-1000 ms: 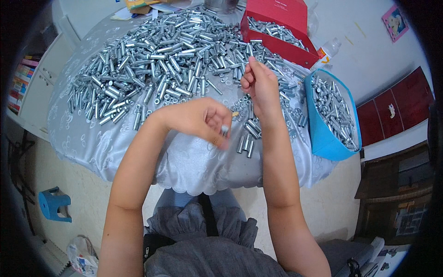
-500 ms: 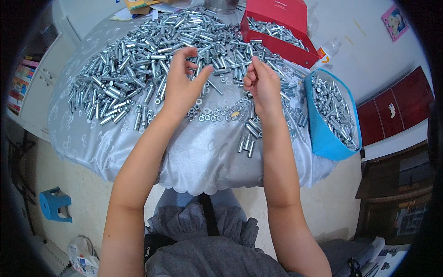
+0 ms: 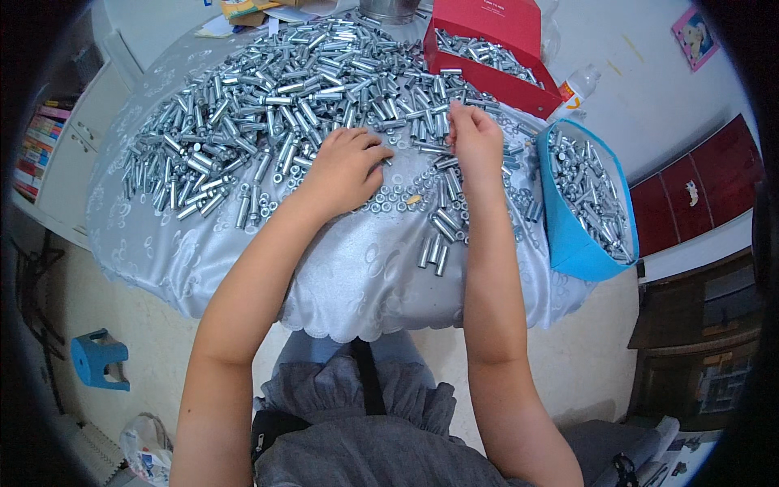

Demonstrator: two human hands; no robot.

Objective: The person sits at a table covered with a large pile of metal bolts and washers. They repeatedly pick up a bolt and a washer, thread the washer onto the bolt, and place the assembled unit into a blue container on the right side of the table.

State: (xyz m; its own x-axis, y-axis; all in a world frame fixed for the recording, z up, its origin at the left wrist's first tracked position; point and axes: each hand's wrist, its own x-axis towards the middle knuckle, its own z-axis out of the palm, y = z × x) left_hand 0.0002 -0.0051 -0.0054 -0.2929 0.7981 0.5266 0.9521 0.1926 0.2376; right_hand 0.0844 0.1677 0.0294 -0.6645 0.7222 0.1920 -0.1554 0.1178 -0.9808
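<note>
My left hand (image 3: pixel 344 172) is palm down at the near edge of a large heap of silver metal sleeves and bolts (image 3: pixel 304 105). Its fingers are curled, with the fingertips on a thin metal bolt (image 3: pixel 387 161) that shows only at one end. Several small nuts (image 3: pixel 395 197) lie on the cloth beside this hand. My right hand (image 3: pixel 479 144) is closed in a pinch above the right part of the heap; what it holds, if anything, is hidden. A few loose sleeves (image 3: pixel 434 250) lie nearer me, left of my right forearm.
A blue fabric bin (image 3: pixel 580 258) full of metal pieces stands at the table's right edge. Behind it are a clear bottle (image 3: pixel 578 85) and an open red box (image 3: pixel 495 85) holding more pieces. A metal pot (image 3: pixel 389 10) stands at the back. Shiny cloth (image 3: pixel 349 276) covers the table.
My left hand has come down toward me and its spread fingers have curled onto the bolt. My right hand has shifted slightly right and nearer me, still pinched.
</note>
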